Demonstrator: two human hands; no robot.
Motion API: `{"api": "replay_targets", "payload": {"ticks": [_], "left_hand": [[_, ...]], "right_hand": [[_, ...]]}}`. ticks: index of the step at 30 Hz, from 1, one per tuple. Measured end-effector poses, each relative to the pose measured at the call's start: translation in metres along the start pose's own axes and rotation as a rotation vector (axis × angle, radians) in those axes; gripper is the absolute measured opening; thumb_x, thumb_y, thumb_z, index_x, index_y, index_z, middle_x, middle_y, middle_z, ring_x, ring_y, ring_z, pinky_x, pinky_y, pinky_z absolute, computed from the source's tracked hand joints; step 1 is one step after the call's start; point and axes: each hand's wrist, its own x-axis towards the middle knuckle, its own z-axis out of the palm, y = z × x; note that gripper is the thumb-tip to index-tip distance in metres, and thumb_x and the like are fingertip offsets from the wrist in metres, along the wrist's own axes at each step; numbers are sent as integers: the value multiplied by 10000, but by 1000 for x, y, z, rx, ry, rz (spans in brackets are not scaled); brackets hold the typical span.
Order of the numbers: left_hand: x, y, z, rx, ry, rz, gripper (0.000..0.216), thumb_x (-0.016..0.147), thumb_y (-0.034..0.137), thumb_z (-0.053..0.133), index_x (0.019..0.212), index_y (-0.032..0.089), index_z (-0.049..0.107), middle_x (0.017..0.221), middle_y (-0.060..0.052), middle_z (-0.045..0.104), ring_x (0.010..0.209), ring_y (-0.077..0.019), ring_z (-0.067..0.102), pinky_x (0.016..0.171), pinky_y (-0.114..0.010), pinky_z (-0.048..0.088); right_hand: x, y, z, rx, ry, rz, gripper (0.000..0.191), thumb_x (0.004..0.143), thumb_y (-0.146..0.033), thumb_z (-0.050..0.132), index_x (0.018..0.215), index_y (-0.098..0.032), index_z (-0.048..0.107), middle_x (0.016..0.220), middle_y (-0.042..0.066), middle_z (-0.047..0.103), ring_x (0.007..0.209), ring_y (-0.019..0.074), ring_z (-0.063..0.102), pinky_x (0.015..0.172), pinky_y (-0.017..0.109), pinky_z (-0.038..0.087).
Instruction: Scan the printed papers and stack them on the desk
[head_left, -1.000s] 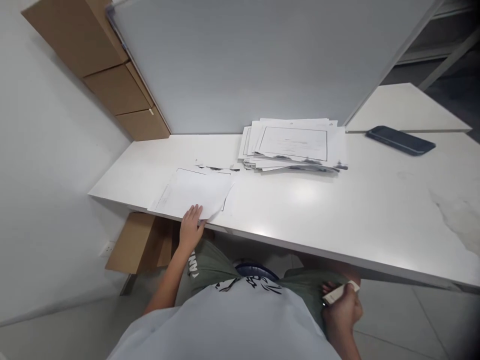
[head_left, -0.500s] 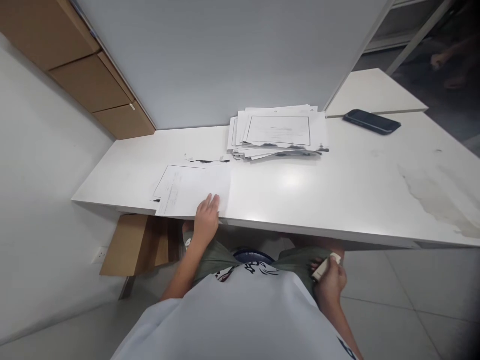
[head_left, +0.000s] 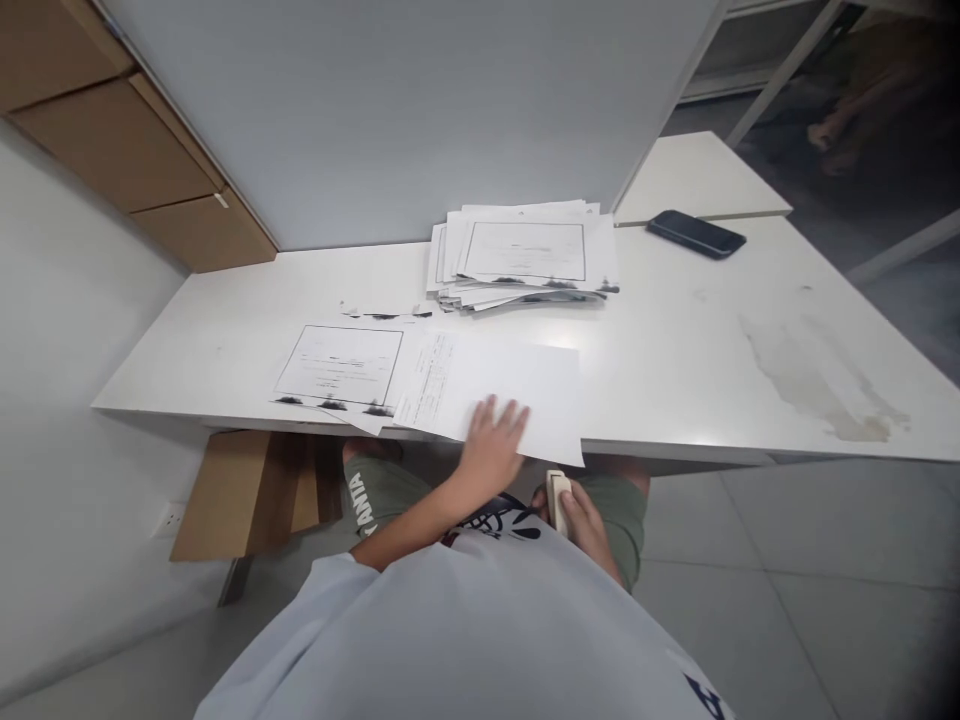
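Observation:
My left hand [head_left: 493, 448] lies on a white sheet of paper [head_left: 544, 385] with its fingers spread flat; the sheet's right corner hangs past the table's front edge. Below that corner, in front of my lap, my right hand [head_left: 589, 520] is closed around a small cream stapler [head_left: 558, 503]. To the left, partly under the sheet, are printed papers [head_left: 341, 365] with a black frame and dark marks along the bottom. Further back, an uneven stack of similar printed papers [head_left: 525, 250] rests against the grey panel.
The white table [head_left: 660, 370] carries a dark phone [head_left: 696, 234] at the back right and a brownish stain [head_left: 817, 375] near the right end. Torn dark-edged scraps [head_left: 386, 314] lie behind the papers. Cardboard boxes [head_left: 202, 230] stand back left; an open carton [head_left: 217, 500] sits underneath.
My left hand has slid the sheet to the right, uncovering the framed papers beneath it. My right hand has brought the stapler leftward and up, close to the table edge.

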Motion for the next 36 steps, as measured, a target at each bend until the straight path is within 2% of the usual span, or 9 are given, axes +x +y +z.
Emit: {"api": "replay_targets", "payload": {"ticks": [3,7,11,20,32,36], "left_hand": [[0,-10,1,41,-17,-160,675,856,156,479,1499,75,291,1578,-142,280,1478,-350,172,1190,-529,210],[5,0,7,124,-14,-166,668,859,125,446,1508,84,292,1597,-129,228,1472,-359,188,1176,-510,240],[6,12,10,141,-13,-115,699,827,133,493,1504,118,321,1588,-114,262,1449,-349,264,1132,-474,323],[-2,-5,24,160,77,26,635,888,201,469,1506,160,330,1583,-99,285,1447,-317,281,1109,-443,338],[-4,-6,35,156,98,37,649,892,225,463,1518,164,299,1594,-99,257,1447,-318,280,1110,-444,325],[-3,-5,31,142,84,34,626,907,195,432,1518,170,298,1593,-96,260,1448,-317,278,1108,-450,330]], "right_hand": [[3,-11,12,47,3,10,456,656,-622,750,806,-210,624,681,15,659,467,121,495,429,252,360],[12,-17,30,113,-26,56,497,652,-669,715,834,-221,599,660,4,661,400,118,490,362,246,340],[23,-14,38,136,3,60,506,663,-703,673,753,-214,578,587,4,634,374,113,471,338,237,327],[33,-3,39,94,27,55,541,735,-707,591,622,-179,606,432,6,552,342,106,446,345,225,304],[35,-5,40,41,47,21,504,698,-674,637,585,-184,612,437,12,558,359,116,447,359,243,336],[32,-5,40,35,75,-14,451,728,-614,656,588,-188,608,438,4,551,366,109,440,364,235,326]]}}
